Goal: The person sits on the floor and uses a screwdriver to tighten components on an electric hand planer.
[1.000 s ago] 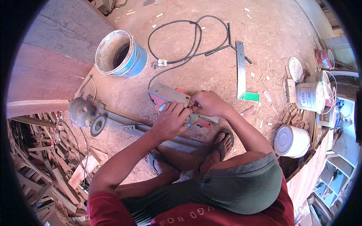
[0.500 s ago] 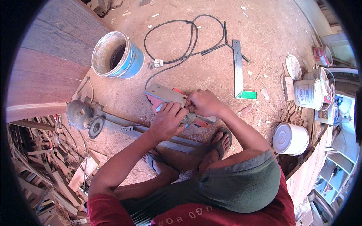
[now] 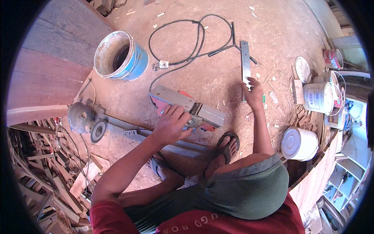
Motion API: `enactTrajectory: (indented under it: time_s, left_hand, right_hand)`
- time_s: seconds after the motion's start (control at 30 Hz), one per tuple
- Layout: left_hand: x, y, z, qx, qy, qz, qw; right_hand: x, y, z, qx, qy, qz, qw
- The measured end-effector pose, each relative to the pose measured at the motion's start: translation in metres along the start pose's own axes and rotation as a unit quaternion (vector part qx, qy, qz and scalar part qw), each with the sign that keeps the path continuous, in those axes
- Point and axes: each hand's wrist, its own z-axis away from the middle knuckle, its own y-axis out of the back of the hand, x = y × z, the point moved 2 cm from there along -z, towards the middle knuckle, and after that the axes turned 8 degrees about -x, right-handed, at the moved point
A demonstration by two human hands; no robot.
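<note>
My left hand (image 3: 175,121) grips the side of an upturned electric planer (image 3: 163,96) with a red body and grey sole, its blade slot (image 3: 196,107) uncovered. A black cable runs from it to a plug (image 3: 163,64). My right hand (image 3: 252,93) is off the planer, over the lower end of a steel try square (image 3: 245,60) with a green stock; its fingers are blurred, and whether they touch the square I cannot tell. Beyond the planer, black rods (image 3: 221,50) lie near the square.
A blue paint bucket (image 3: 138,62) stands upper left, a grinder (image 3: 83,115) with a disc at left beside metal bars. Scrap wood (image 3: 58,175) is heaped lower left. White buckets (image 3: 300,144), lids and cans line the right, beside shelving (image 3: 344,175). My sandalled feet are below the planer.
My right hand has left the planer and moved right and up to the try square, uncovering the blade slot. My left hand stays on the planer.
</note>
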Motion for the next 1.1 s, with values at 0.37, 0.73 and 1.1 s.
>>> enactTrajectory:
  time_s: [0.37,0.73,1.1]
  left_hand:
    - [-0.012,-0.013,0.004,0.062,0.024,-0.025,0.997]
    - [-0.011,-0.019,0.002,0.059,0.04,-0.039,0.997]
    - [-0.006,-0.015,0.002,0.051,0.052,-0.047,0.996]
  right_hand:
    - [0.05,0.033,0.02,-0.043,-0.233,0.244,0.94]
    - [0.029,0.017,0.025,0.123,-0.073,0.27,0.952]
    - [0.031,0.028,0.023,-0.066,-0.26,0.258,0.928]
